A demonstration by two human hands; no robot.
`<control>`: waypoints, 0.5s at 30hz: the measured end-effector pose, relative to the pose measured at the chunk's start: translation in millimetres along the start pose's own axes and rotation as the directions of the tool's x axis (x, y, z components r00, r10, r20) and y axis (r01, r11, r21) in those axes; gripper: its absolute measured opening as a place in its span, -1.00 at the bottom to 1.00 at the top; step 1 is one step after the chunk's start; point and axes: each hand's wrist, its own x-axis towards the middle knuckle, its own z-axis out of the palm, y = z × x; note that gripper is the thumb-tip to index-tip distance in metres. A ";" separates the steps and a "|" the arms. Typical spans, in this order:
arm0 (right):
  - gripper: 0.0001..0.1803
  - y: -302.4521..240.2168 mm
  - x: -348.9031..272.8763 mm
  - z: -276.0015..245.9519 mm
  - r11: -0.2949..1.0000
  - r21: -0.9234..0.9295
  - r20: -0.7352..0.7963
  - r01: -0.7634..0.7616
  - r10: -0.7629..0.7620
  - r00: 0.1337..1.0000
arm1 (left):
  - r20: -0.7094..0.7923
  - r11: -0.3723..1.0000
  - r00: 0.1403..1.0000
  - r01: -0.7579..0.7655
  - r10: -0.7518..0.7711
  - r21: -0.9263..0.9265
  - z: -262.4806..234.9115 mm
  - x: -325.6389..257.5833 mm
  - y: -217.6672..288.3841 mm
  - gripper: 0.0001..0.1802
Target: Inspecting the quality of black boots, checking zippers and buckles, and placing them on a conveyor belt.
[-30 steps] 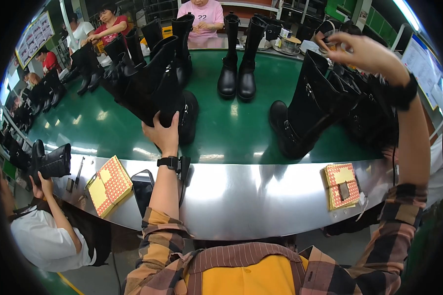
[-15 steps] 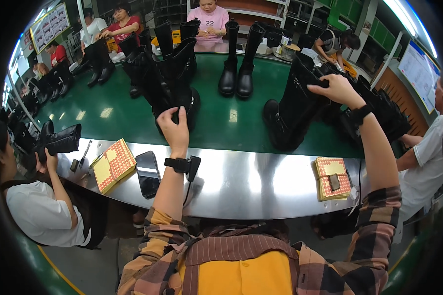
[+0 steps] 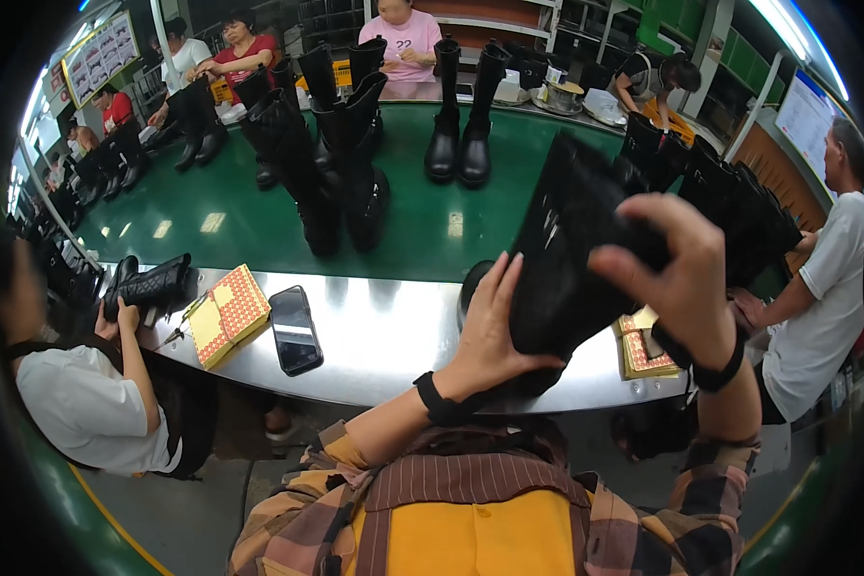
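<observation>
I hold a tall black boot [image 3: 566,259] up in front of me, tilted, above the steel edge of the bench. My left hand [image 3: 494,331] presses against its lower shaft with the fingers spread flat. My right hand [image 3: 677,274] grips the top of the shaft from the right. A black band sits on each wrist. Part of the boot's foot is hidden behind my left hand.
Several black boots [image 3: 341,154] stand on the green conveyor belt [image 3: 211,221]. A dark phone [image 3: 295,329] and a yellow-red box [image 3: 223,312] lie on the steel ledge; another box [image 3: 643,350] lies at right. Seated people work at left, right and across.
My right hand has pulled the boot off the belt toward me. My left hand has left the standing boots and moved right onto the boot I hold.
</observation>
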 end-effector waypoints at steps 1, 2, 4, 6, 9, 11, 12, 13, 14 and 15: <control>-0.49 -5.2 -16.5 -3.2 0.999 0.032 0.114 0.040 -0.044 0.993 | 0.005 1.000 1.000 0.002 -0.002 -0.024 4.8 -5.1 2.8 0.39; -0.46 -7.5 -33.8 -9.2 0.987 0.001 0.013 0.159 -0.159 0.987 | 0.018 1.000 1.000 -0.010 0.010 0.006 8.4 -9.4 4.1 0.38; -0.19 -7.6 -70.4 -9.8 0.978 0.044 -0.216 0.202 -0.188 0.958 | 0.001 0.999 0.999 -0.042 0.042 0.018 9.7 -16.3 1.1 0.32; 0.10 -7.0 -108.7 4.6 0.992 0.123 -0.448 0.022 0.036 0.893 | 0.026 1.000 1.000 0.005 -0.005 -0.001 5.7 -24.0 -4.3 0.29; 0.13 -9.6 -163.7 48.4 0.872 0.396 -0.303 -0.287 0.420 0.855 | 0.057 0.994 0.993 0.101 -0.099 -0.031 1.5 -39.9 -12.6 0.13; 0.01 -14.9 -190.3 93.1 0.716 0.498 -0.086 -0.489 0.602 0.793 | 0.139 0.960 0.953 0.277 -0.269 -0.041 4.9 -55.2 -15.2 0.06; -0.06 -11.3 -196.9 110.7 0.684 0.464 0.004 -0.563 0.634 0.774 | 0.106 0.956 0.955 0.285 -0.278 -0.065 9.1 -63.0 -15.0 0.03; -0.13 -6.7 -200.3 126.8 0.658 0.471 0.065 -0.588 0.639 0.767 | 0.183 0.951 0.936 0.309 -0.301 -0.016 14.3 -68.5 -15.9 0.01; -0.13 -4.6 -202.1 139.9 0.635 0.482 0.067 -0.604 0.660 0.748 | 0.174 0.929 0.914 0.370 -0.366 0.014 18.8 -73.3 -16.1 -0.02; -0.23 -3.2 -202.1 150.8 0.612 0.474 0.063 -0.633 0.694 0.718 | 0.140 0.934 0.924 0.356 -0.357 0.031 21.0 -75.7 -18.4 -0.03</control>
